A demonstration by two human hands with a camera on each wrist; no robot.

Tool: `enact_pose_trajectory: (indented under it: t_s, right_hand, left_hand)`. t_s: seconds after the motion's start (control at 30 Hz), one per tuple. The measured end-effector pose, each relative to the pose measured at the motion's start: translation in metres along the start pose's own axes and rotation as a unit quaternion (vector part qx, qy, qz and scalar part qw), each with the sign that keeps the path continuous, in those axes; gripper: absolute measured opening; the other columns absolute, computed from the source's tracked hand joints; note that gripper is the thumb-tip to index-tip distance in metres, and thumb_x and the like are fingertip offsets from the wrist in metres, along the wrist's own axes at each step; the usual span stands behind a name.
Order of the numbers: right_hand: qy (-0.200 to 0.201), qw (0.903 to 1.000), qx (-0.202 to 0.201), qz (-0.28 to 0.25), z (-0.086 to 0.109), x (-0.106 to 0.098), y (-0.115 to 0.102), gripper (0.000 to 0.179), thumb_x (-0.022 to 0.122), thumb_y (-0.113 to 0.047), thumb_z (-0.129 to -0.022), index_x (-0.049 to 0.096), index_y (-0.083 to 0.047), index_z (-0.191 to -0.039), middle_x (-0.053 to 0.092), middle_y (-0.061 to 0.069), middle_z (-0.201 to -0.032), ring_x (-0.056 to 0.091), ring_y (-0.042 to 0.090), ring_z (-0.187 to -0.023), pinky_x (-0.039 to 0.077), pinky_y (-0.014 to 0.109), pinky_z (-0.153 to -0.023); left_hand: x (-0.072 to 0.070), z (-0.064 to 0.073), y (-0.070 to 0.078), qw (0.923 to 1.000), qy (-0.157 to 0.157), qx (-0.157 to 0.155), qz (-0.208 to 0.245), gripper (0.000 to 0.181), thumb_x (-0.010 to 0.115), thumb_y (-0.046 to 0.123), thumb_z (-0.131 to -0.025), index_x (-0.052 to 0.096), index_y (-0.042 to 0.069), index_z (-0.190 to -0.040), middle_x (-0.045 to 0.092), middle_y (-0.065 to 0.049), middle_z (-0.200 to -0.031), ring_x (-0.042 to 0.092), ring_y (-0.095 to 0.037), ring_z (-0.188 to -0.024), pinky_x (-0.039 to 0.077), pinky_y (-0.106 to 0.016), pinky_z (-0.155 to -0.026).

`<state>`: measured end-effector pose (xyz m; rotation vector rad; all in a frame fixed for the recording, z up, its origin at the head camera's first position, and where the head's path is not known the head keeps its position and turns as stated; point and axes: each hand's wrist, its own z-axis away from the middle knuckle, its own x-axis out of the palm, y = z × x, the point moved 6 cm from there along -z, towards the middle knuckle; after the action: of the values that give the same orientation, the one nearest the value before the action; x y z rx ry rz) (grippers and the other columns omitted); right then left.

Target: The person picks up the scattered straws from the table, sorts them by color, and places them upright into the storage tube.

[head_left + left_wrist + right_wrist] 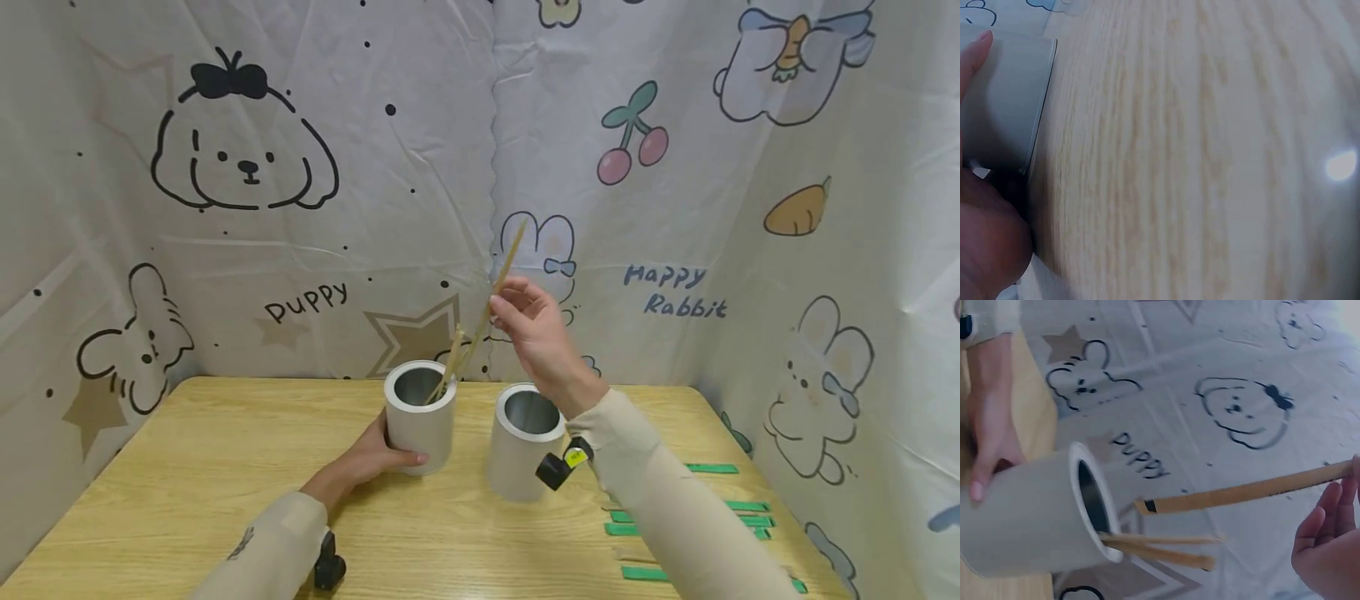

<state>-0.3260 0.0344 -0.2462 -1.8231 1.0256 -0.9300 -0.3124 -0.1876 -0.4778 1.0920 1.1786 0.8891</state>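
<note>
My left hand holds a white cylindrical canister by its side, thumb across the front. Several thin tan strips lean in its mouth and stick out past the rim. Above it, my right hand pinches one long, flat tan strip between thumb and fingers. This strip has a black mark near its lower end, which is clear of the canister's mouth in the right wrist view. A second white canister stands upright to the right, partly behind my right wrist. The left wrist view shows only part of the held canister.
Several green strips lie on the right side of the wooden table, partly hidden by my right forearm, with a few tan ones among them. A printed white curtain hangs behind the table and along both sides.
</note>
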Motion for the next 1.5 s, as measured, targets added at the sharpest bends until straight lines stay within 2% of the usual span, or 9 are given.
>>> enact_pose_trajectory:
  t_s: [0.17, 0.4, 0.57, 0.7, 0.8, 0.97, 1.1, 1.3, 1.5]
  right_hand:
    - [0.008, 0.9988, 0.014, 0.046, 0.002, 0.019, 0.025, 0.021, 0.058, 0.004, -0.098, 0.063, -0.016, -0.100, 0.065, -0.012, -0.087, 0.060, 0.005, -0.085, 0.048, 0.023, -0.080]
    - [0.002, 0.9937, 0.030, 0.108, 0.005, 0.029, 0.055, 0.011, 0.063, 0.004, -0.095, 0.063, -0.005, -0.103, 0.062, -0.012, -0.089, 0.060, 0.003, -0.085, 0.048, 0.022, -0.082]
    - [-0.023, 0.9850, 0.027, 0.169, 0.007, 0.029, 0.064, 0.015, 0.065, -0.001, -0.095, 0.063, 0.003, -0.110, 0.065, -0.003, -0.093, 0.061, 0.004, -0.084, 0.050, 0.022, -0.082]
    - [-0.032, 0.9776, -0.001, 0.208, 0.006, 0.024, 0.058, 0.022, 0.067, -0.003, -0.094, 0.066, 0.004, -0.114, 0.066, 0.000, -0.093, 0.061, 0.006, -0.080, 0.051, 0.022, -0.077]
    - [-0.029, 0.9735, -0.012, 0.227, 0.005, 0.018, 0.051, 0.023, 0.067, -0.003, -0.094, 0.067, 0.003, -0.116, 0.065, 0.000, -0.092, 0.061, 0.006, -0.079, 0.051, 0.021, -0.076]
    - [-0.039, 0.9704, -0.004, 0.238, 0.008, 0.003, 0.040, 0.024, 0.066, -0.006, -0.096, 0.066, 0.004, -0.118, 0.065, -0.005, -0.092, 0.061, 0.004, -0.079, 0.051, 0.020, -0.074]
    - [-0.059, 0.9674, -0.004, 0.246, 0.015, -0.012, 0.030, 0.023, 0.065, -0.007, -0.098, 0.066, 0.006, -0.116, 0.068, -0.004, -0.099, 0.062, 0.005, -0.085, 0.053, 0.022, -0.081]
    - [-0.068, 0.9592, 0.006, 0.275, 0.032, -0.044, 0.019, 0.020, 0.064, -0.009, -0.098, 0.067, 0.003, -0.114, 0.069, -0.001, -0.106, 0.064, 0.007, -0.093, 0.054, 0.022, -0.085]
    - [-0.081, 0.9468, 0.048, 0.308, 0.056, -0.083, 0.024, 0.021, 0.064, -0.012, -0.099, 0.067, 0.002, -0.115, 0.068, -0.004, -0.106, 0.067, 0.016, -0.096, 0.053, 0.023, -0.086]
  left_hand:
    - [0.005, -0.001, 0.000, 0.9999, -0.004, 0.013, 0.000, 0.110, 0.088, 0.016, -0.077, 0.016, 0.002, -0.159, 0.038, -0.024, -0.157, 0.040, -0.043, -0.143, 0.031, -0.058, -0.120]
    - [0.008, -0.001, 0.002, 0.9999, -0.003, 0.014, 0.000, 0.108, 0.087, 0.016, -0.077, 0.017, 0.003, -0.159, 0.039, -0.023, -0.155, 0.042, -0.042, -0.142, 0.032, -0.058, -0.119]
    - [0.009, -0.003, 0.004, 0.9999, -0.004, 0.011, -0.001, 0.107, 0.086, 0.015, -0.078, 0.016, 0.004, -0.159, 0.039, -0.023, -0.156, 0.042, -0.042, -0.142, 0.032, -0.058, -0.119]
    - [0.008, -0.006, 0.004, 0.9999, 0.000, 0.011, -0.004, 0.107, 0.086, 0.014, -0.077, 0.017, 0.004, -0.159, 0.040, -0.023, -0.155, 0.042, -0.042, -0.142, 0.032, -0.058, -0.119]
    - [0.006, -0.008, 0.003, 0.9999, 0.004, 0.013, -0.006, 0.107, 0.086, 0.014, -0.077, 0.018, 0.003, -0.159, 0.040, -0.023, -0.155, 0.043, -0.042, -0.141, 0.033, -0.057, -0.119]
    - [0.003, -0.004, 0.001, 0.9999, 0.003, 0.009, -0.005, 0.110, 0.087, 0.015, -0.077, 0.015, 0.004, -0.160, 0.039, -0.023, -0.157, 0.042, -0.042, -0.143, 0.032, -0.057, -0.119]
    - [0.000, -0.001, 0.001, 0.9999, 0.002, 0.011, -0.009, 0.112, 0.087, 0.015, -0.077, 0.014, 0.003, -0.160, 0.037, -0.023, -0.157, 0.040, -0.042, -0.144, 0.030, -0.058, -0.120]
    - [-0.003, -0.001, 0.001, 0.9999, 0.000, 0.009, -0.007, 0.113, 0.087, 0.016, -0.078, 0.011, 0.004, -0.161, 0.034, -0.022, -0.160, 0.037, -0.043, -0.146, 0.028, -0.059, -0.122]
    - [-0.002, -0.002, -0.001, 0.9999, 0.002, 0.004, -0.010, 0.113, 0.087, 0.016, -0.078, 0.011, 0.004, -0.161, 0.035, -0.023, -0.159, 0.037, -0.043, -0.146, 0.028, -0.059, -0.122]
